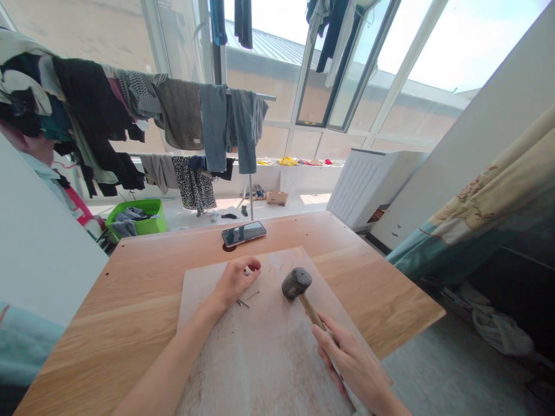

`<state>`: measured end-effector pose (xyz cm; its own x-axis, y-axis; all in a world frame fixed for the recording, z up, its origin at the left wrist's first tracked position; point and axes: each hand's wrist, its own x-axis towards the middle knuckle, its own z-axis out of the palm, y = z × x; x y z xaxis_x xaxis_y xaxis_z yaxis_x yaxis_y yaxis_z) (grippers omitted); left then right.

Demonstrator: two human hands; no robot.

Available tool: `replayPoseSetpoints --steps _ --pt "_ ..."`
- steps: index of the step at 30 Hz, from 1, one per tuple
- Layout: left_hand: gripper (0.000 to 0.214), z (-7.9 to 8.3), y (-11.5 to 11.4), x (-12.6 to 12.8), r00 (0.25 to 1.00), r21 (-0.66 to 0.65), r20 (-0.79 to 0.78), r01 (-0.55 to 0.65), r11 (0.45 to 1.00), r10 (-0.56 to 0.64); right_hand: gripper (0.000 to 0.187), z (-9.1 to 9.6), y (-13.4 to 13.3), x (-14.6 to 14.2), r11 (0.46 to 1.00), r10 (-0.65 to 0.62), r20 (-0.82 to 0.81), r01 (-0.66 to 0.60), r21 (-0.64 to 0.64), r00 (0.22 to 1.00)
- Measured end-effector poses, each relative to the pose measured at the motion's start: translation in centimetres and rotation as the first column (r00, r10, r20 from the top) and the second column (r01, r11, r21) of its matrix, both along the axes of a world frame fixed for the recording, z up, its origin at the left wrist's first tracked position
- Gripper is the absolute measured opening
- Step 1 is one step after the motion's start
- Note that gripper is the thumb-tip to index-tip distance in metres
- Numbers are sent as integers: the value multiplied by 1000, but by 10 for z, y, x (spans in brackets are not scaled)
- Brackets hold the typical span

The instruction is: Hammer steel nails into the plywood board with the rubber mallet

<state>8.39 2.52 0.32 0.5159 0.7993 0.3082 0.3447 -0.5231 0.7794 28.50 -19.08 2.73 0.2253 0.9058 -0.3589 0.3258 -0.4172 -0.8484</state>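
Observation:
My right hand [353, 361] is wrapped round the wooden handle of a hammer [297, 282], whose dark round head rests on or just above a pale board [264, 352] on the wooden table [139, 277]. My left hand [236, 279] rests on the board to the left of the hammer head, thumb and fingers pinched together at the tips. What they pinch is too small to make out. A few loose nails [247, 300] lie on the board just below that hand.
A phone [243, 233] lies face up at the table's far edge. Behind the table stand a drying rack full of clothes [182, 115], a green laundry basket [136, 218] and a white radiator [368, 182]. A curtain [485, 202] hangs at the right.

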Motion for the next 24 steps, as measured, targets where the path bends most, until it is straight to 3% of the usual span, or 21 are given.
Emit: replayPoseSetpoints --steps 6,15,19,24 --pt "13 0 0 1 999 -54 41 -1 999 3 58 2 4 0 999 18 39 -19 29 999" --pt "20 -4 2 3 998 -61 63 -13 998 17 53 30 44 -26 975 87 -36 -77 210 996" --pt "24 -4 2 4 997 -75 79 -7 997 13 54 26 56 -37 968 80 59 -91 235 995" --pt "28 -5 3 5 997 -95 80 -8 995 16 56 17 59 -40 981 96 132 -116 154 987"
